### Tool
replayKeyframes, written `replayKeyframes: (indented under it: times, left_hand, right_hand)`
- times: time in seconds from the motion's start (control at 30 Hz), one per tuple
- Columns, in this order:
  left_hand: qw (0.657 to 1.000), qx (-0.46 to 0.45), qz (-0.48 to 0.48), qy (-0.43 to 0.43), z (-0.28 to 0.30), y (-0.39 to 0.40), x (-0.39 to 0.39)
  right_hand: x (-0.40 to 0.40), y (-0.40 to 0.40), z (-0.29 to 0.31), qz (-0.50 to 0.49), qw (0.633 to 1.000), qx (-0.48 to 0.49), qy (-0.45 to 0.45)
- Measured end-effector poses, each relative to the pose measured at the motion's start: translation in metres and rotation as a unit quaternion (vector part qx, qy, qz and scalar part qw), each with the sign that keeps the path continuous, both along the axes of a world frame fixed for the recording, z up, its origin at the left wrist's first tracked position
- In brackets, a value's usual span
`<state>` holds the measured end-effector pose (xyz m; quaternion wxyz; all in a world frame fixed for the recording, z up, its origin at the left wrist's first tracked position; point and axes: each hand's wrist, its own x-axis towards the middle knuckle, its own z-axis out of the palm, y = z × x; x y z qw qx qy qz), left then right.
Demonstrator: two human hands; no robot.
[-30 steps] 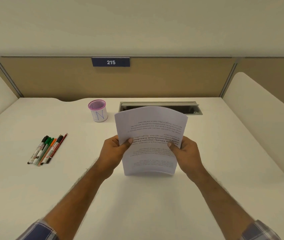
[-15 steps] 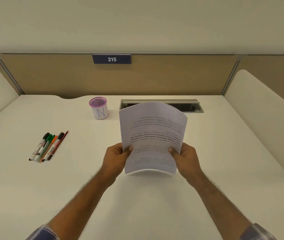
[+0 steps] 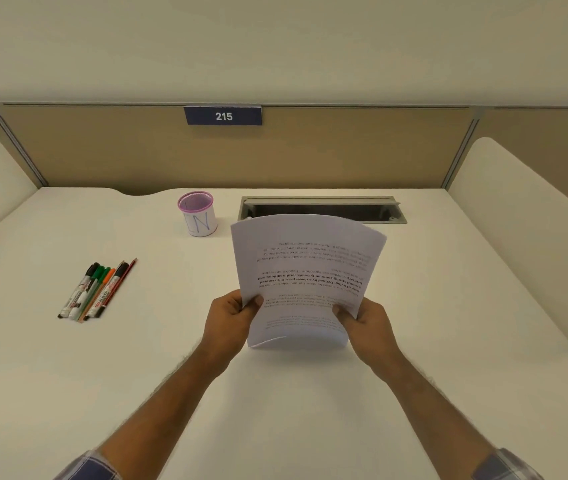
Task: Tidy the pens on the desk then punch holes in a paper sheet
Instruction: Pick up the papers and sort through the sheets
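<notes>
A thin stack of printed white paper [image 3: 305, 271] is held upright above the middle of the white desk [image 3: 310, 410], its text upside down to me. My left hand [image 3: 229, 318] grips its lower left edge, thumb on the front. My right hand [image 3: 365, 323] grips the lower right edge the same way. Several pens and markers [image 3: 97, 291] lie side by side on the desk at the left. A pen cup [image 3: 197, 213] with a purple rim stands empty behind them, left of the paper.
A recessed cable slot [image 3: 320, 207] runs along the back of the desk behind the paper. A tan partition [image 3: 345, 150] with a "215" label closes the back. Curved white dividers [image 3: 518, 209] rise at both sides.
The paper stack has lifted slightly off the desk and tilted a little to the right. Both hands keep their grip on it. The pens and cup have not moved.
</notes>
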<state>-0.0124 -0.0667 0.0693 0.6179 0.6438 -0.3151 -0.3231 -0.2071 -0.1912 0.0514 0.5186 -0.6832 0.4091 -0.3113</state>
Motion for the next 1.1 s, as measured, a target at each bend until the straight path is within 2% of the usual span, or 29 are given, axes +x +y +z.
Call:
replayKeyframes:
  times: [0.2, 0.33, 0.43, 0.53, 0.63, 0.7, 0.8, 0.97, 1.1]
  left_hand:
    - [0.998, -0.024, 0.045, 0.041, 0.004, -0.003, 0.010]
    - [0.990, -0.040, 0.074, 0.111, 0.005, -0.007, 0.015]
    - [0.980, -0.059, 0.078, 0.174, 0.004, -0.011, 0.012]
    - [0.967, -0.074, 0.076, 0.232, 0.000, -0.015, 0.004]
    - [0.949, -0.091, 0.064, 0.296, -0.003, -0.018, -0.007]
    - [0.937, -0.102, 0.056, 0.328, -0.005, -0.020, -0.014]
    - [0.925, -0.104, 0.062, 0.361, -0.007, -0.020, -0.018]
    - [0.893, -0.096, 0.066, 0.435, -0.007, -0.014, -0.010]
    - [0.899, -0.101, 0.041, 0.424, -0.005, -0.006, 0.011]
  right_hand:
    - [-0.005, -0.002, 0.004, -0.025, 0.999, -0.003, 0.030]
    - [-0.009, -0.001, 0.001, -0.037, 0.997, 0.026, 0.061]
    - [-0.006, 0.002, 0.002, -0.047, 0.993, 0.105, -0.005]
    - [0.001, 0.008, 0.009, -0.002, 0.977, 0.189, -0.097]
    - [0.012, 0.018, 0.015, 0.030, 0.961, 0.215, -0.169]
    - [0.018, 0.021, 0.017, 0.006, 0.954, 0.216, -0.207]
    - [0.023, 0.020, 0.020, -0.037, 0.950, 0.212, -0.226]
    - [0.019, 0.011, 0.023, -0.047, 0.950, 0.216, -0.219]
    - [0.004, -0.003, 0.028, -0.029, 0.959, 0.198, -0.198]
